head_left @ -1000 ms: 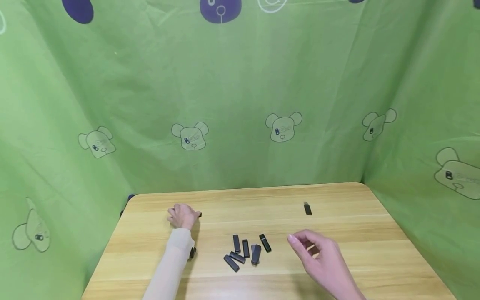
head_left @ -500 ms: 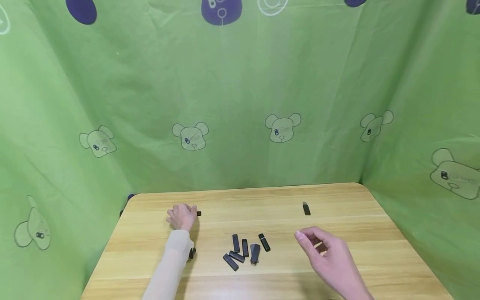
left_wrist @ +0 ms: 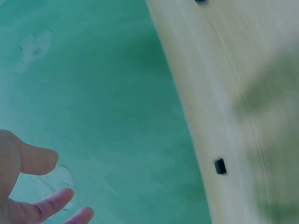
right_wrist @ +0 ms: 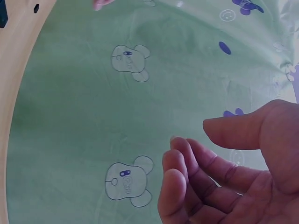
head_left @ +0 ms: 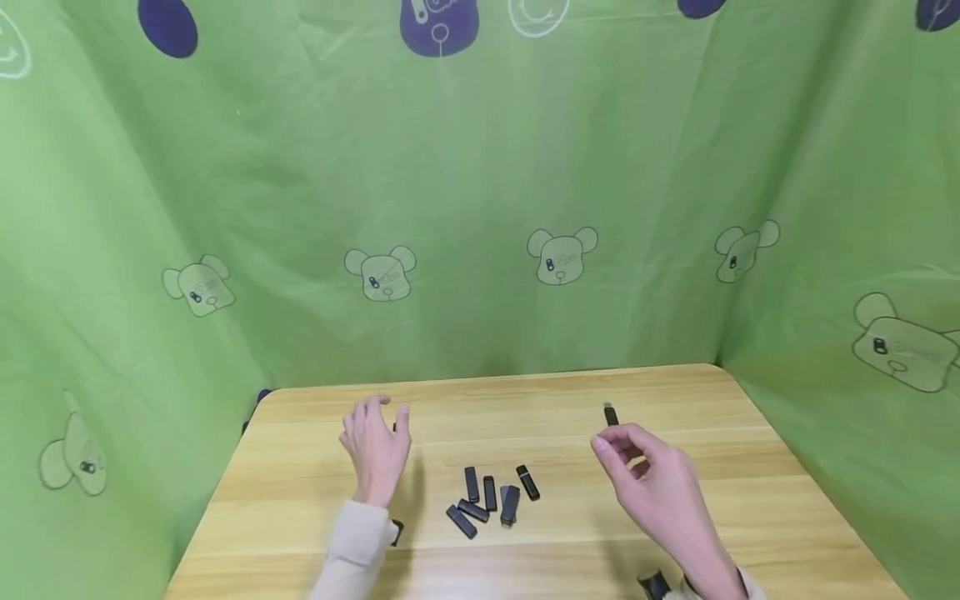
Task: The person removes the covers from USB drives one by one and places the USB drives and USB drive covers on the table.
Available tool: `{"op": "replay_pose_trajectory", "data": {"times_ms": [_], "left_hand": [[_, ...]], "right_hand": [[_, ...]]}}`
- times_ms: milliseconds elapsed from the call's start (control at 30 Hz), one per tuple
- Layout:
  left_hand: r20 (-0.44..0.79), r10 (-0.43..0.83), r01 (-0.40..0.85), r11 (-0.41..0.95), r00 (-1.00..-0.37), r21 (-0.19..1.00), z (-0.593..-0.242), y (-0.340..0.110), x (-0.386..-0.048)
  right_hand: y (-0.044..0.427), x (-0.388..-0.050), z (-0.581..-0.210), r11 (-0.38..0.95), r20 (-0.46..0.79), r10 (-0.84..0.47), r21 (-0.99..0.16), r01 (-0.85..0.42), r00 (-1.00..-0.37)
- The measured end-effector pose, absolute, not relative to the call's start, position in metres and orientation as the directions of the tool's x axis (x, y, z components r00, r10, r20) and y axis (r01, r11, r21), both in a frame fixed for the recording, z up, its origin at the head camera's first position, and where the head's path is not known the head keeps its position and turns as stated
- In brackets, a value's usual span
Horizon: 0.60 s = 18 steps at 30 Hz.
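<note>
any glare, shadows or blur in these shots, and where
Head view: pale sheen on the tabletop near the bottom edge, soft shadows by the left hand and right hand; left wrist view: soft-edged shadow across the tabletop, small black object slightly blurred; right wrist view: green curtain paler toward the upper right.

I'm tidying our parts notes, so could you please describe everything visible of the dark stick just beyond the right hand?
The dark stick has a slim, black, plastic-looking body and a short, paler, metal-looking plug at its far end. It lies on the wood-look table, towards the far edge, apart from the clustered sticks, with its plug pointing away from the person. In the head view the right hand hides its near end; only the table visibly touches it.
</note>
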State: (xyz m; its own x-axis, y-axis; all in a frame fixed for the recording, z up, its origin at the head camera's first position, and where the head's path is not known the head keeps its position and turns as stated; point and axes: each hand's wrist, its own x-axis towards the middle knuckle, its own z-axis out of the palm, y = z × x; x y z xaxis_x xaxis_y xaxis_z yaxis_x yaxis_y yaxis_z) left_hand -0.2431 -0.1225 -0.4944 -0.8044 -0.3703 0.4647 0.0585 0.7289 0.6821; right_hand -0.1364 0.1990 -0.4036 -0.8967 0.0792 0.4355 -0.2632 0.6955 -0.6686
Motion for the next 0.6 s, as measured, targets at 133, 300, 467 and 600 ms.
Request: {"op": "replay_pose_trajectory", "data": {"times_ms": [133, 300, 467, 600], "left_hand": [[0.511, -0.344, 0.117, 0.73, -0.788, 0.673, -0.492, -0.108, -0.215], [0.518, -0.332, 0.132, 0.732, -0.788, 0.669, -0.494, -0.095, -0.189], [0.56, -0.317, 0.161, 0.748, -0.765, 0.643, -0.495, -0.09, -0.178], [0.558, -0.314, 0.166, 0.744, -0.769, 0.647, -0.499, -0.085, -0.168]], "right_hand": [[0.194, -0.145, -0.413, 0.7, 0.43, 0.072, -0.665, -0.261, -0.9], [0.192, -0.15, -0.425, 0.709, 0.383, 0.07, -0.669, -0.224, -0.921], [0.189, -0.158, -0.431, 0.705, 0.351, 0.064, -0.678, -0.207, -0.934], [0.188, -0.165, -0.441, 0.711, 0.326, 0.057, -0.676, -0.19, -0.944]]}}
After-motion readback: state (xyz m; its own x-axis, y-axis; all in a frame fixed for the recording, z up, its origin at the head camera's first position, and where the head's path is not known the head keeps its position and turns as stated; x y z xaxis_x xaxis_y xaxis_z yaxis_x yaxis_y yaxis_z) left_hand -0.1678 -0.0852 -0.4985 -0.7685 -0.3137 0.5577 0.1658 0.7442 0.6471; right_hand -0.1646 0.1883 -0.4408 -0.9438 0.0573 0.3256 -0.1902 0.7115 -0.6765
